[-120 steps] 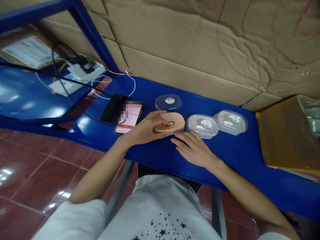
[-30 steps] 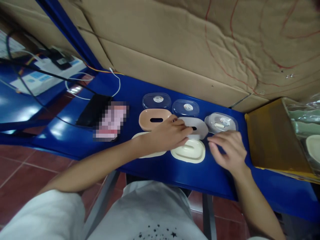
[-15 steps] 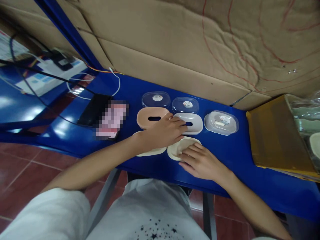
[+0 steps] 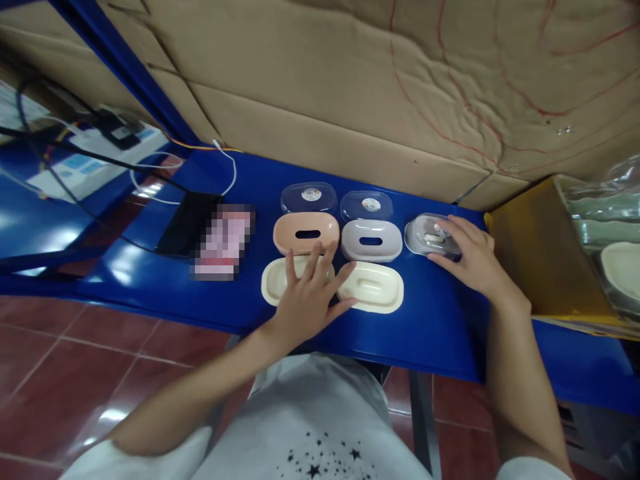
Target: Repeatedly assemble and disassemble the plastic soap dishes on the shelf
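Note:
My left hand (image 4: 303,299) lies with fingers spread over two cream oval trays (image 4: 384,288), its fingertips near the near rim of a peach soap dish (image 4: 286,232). Beside that dish stands a pale grey soap dish (image 4: 352,241), also with a slot in its middle. Two clear lids (image 4: 367,206) with round stickers lie behind the dishes. To the right, my right hand (image 4: 471,255) spans a lidded soap dish (image 4: 421,235), thumb on the near side and fingers across the far side. Part of its clear lid is hidden by the fingers.
A cardboard box (image 4: 545,250) with wrapped green and cream pieces stands at the right. At the left lie a black object (image 4: 187,223), a blurred pink phone-like item (image 4: 225,240) and a power strip (image 4: 90,167) with cables. Cardboard (image 4: 320,87) lines the back of the blue table (image 4: 430,327).
My right hand has left the right cream tray and moved right onto the lidded soap dish. My left hand has drawn back from the grey dish toward me, fingers spreading over the cream trays.

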A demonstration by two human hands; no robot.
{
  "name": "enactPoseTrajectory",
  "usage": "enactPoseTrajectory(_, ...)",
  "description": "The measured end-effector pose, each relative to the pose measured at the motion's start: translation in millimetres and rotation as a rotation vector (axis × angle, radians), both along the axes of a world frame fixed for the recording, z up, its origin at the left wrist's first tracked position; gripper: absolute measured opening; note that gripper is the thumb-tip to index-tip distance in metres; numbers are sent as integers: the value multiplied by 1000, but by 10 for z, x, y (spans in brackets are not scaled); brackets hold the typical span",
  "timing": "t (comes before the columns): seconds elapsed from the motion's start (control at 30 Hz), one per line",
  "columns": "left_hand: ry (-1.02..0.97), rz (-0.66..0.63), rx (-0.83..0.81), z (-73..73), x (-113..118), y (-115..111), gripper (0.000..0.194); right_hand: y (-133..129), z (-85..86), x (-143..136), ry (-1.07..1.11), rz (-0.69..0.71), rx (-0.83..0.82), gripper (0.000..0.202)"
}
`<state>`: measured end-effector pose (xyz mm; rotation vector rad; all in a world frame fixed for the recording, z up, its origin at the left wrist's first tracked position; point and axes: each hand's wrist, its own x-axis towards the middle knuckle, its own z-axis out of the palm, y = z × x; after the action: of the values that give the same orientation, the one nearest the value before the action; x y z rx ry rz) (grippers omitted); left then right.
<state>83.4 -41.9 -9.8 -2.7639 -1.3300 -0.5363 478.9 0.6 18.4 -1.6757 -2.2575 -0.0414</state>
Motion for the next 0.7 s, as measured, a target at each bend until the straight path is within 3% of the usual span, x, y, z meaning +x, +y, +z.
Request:
enactPoseTrajectory(0.17, 15, -56, 29, -12, -131, 260, 62, -108, 90, 9, 27, -1, -89, 69)
enactPoseTrajectory(0.33, 40, -161, 61, 128, -110, 293, 60, -181, 255, 40, 216, 69, -203, 66)
enactPoseTrajectory(0.5, 76, -379, 49, 285, 422, 199, 57, 217, 211, 188, 332, 62, -132, 58)
enactPoseTrajectory(0.6, 90, -487, 51, 282, 850, 194, 60, 597, 102, 242, 308, 42, -140, 61)
enactPoseTrajectory(0.7, 99, -508, 61, 246, 1117, 191, 63, 870, 17, 215, 296, 91, -183, 59)
